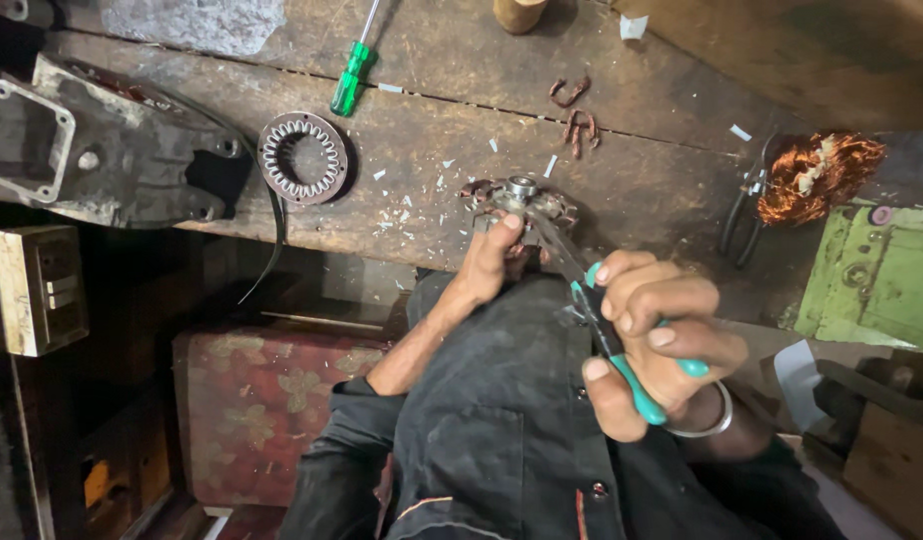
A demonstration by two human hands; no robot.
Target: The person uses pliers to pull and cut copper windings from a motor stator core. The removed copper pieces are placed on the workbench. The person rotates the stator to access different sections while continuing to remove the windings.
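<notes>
A worn, dimly lit wooden workbench [622, 190] stands above a floral red cushion [262, 410] and dark floor.

Not much here in the way of packaging or signage. No screens, no signs, no proper labels readable. Only candidate: a cream-coloured boxy thing [37, 290] at the far left, below the tabletop [432, 215] edge, rectangular, pale front with darker worn sides, a couple of small raised slots on its face; can't tell if it's a carton or a fitting. Also a small round pinkish sticker-like dot [880, 215] on the green metal casing [867, 285] at right, too small to make out.
</notes>
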